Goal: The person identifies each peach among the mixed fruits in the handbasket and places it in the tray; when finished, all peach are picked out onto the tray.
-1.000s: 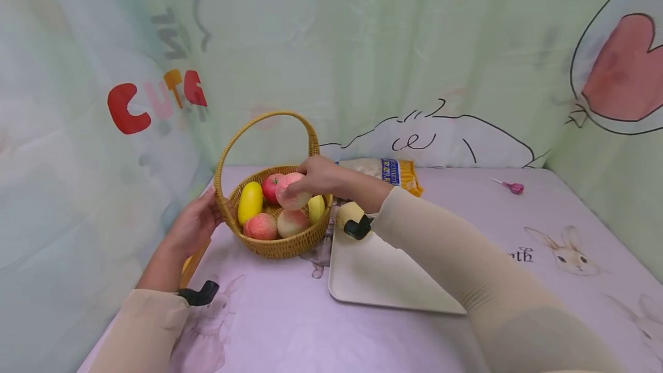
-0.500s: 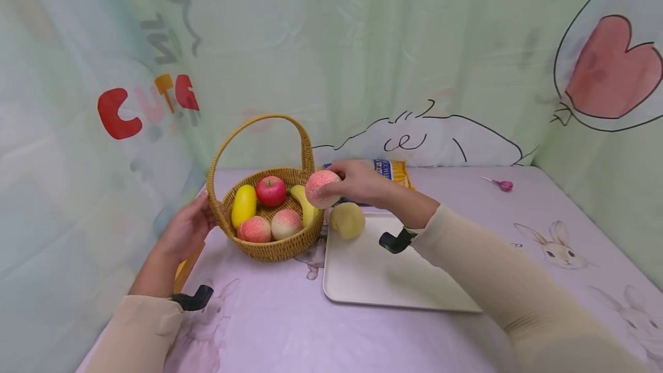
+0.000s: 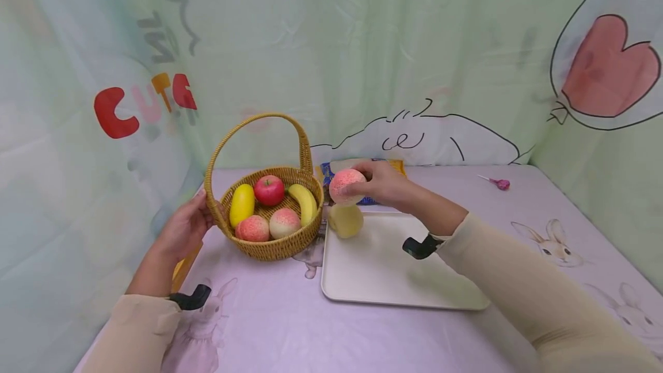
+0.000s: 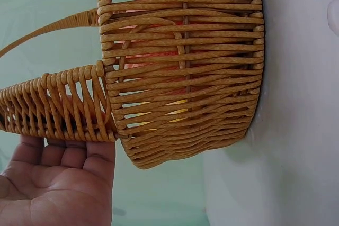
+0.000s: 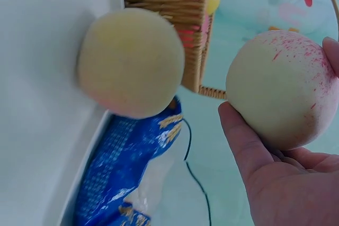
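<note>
My right hand [image 3: 385, 186] holds a pink-speckled peach [image 3: 347, 186] in its fingers, above the back left corner of a white tray [image 3: 393, 281]. Directly below it, a pale yellow peach [image 3: 346, 221] sits on that tray; the right wrist view shows a gap between the two fruits. To the left stands a wicker basket [image 3: 274, 249] with a tall handle. Inside are a red apple [image 3: 269, 190], a banana [image 3: 304, 204], a yellow oval fruit [image 3: 242, 206] and two peaches [image 3: 284, 223]. My left hand [image 4: 58, 183] grips the handle's left base, its fingertips partly hidden behind the weave.
A blue and yellow food bag [image 3: 325, 172] lies behind the tray, partly covered by my right hand. Farther right is a pink lollipop [image 3: 500, 184]. An orange-brown edge [image 3: 185, 266] shows beside my left wrist. Printed curtains [image 3: 362, 73] enclose the table.
My right hand has lifted the peach out of the basket and carried it right, over the tray's corner. The left hand stays at the handle. The view has shifted slightly.
</note>
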### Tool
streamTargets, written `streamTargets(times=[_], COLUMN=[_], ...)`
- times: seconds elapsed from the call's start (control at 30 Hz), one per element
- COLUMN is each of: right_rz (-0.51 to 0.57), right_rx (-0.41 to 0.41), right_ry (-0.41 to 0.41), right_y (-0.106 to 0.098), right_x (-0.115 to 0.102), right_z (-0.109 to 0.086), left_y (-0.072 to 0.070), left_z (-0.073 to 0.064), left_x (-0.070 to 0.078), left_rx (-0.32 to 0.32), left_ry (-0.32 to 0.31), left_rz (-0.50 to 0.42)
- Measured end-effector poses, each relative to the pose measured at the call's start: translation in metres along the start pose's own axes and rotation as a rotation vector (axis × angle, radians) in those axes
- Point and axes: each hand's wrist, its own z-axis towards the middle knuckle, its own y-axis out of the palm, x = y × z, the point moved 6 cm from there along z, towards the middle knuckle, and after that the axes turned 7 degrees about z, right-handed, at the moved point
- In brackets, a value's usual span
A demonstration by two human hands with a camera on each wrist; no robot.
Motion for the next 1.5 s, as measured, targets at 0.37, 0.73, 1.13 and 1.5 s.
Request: streamTargets(times=[0.37, 0.73, 1.13, 1.5], right_rz=[-0.033, -0.065, -0.114, -0.195], right_rx=[0.047, 0.081, 0.058, 0.047], right_ry=[0.038, 0.114, 0.129, 0.15], right_y=[-0.018, -0.024, -0.019, -0.015], right_x=[0.032, 0.074, 0.092, 0.093], right_z=[-0.01, -0.018, -0.021, -0.022], left_y=[0.002, 0.002, 0.0, 0.002], left_z=[-0.002, -0.001, -0.001, -0.002], left_x=[0.003, 0.001, 0.002, 0.003], left_rx=[0.005, 0.008, 0.018, 0.016], left_ry=[0.004, -0.008, -0.007, -0.006], left_rz=[0.016, -0.006, 0.0, -0.001])
